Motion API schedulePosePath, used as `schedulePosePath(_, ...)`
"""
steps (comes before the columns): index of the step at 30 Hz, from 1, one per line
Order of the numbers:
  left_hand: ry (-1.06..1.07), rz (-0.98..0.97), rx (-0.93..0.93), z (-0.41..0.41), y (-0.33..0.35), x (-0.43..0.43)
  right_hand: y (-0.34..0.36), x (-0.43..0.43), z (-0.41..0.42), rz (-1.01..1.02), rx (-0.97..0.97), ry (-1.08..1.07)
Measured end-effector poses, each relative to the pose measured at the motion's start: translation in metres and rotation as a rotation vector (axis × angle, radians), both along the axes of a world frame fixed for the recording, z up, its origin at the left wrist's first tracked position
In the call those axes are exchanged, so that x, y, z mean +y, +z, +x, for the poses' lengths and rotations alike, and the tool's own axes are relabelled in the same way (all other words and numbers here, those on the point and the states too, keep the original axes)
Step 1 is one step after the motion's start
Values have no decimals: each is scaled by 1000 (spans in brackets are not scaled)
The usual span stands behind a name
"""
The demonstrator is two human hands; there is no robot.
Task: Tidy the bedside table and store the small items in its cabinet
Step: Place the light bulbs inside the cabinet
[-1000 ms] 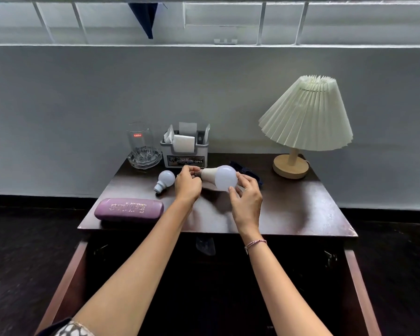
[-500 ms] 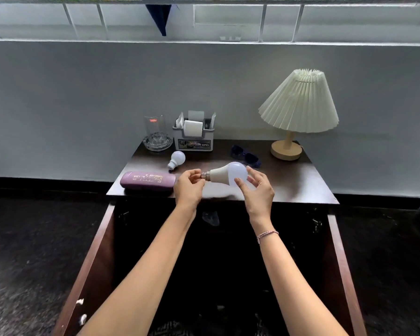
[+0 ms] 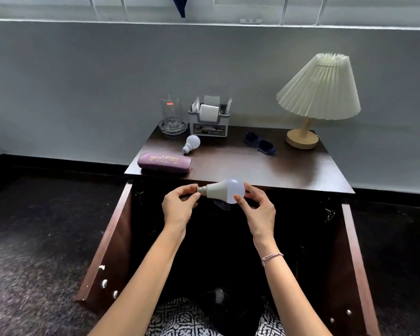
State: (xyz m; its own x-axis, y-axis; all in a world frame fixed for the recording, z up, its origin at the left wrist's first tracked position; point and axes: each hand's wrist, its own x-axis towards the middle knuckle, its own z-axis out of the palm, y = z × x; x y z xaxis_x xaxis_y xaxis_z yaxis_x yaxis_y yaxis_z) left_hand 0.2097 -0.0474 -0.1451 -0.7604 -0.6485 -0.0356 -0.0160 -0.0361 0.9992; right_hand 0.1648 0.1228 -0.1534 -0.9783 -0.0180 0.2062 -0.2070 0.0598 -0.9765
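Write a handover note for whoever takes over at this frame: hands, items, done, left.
Left hand pinches the big bulb by its metal base; right hand holds its globe in the fingers.
Bulb is off the table, at the front edge above the open cabinet.
On top: small bulb, case, sunglasses, glass, organizer, lamp.
Done: doors open, big bulb lifted.
Left: store the big bulb, then small bulb, case and sunglasses; cabinet inside too dark to read.

Cabinet interior (image 3: 228, 248) dark, contents indistinct.
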Motion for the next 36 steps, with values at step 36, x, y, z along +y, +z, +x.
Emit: schedulePosePath(36, 178, -334, -419, -70, -119, -67, -116, -102, -89, 446, 9, 78)
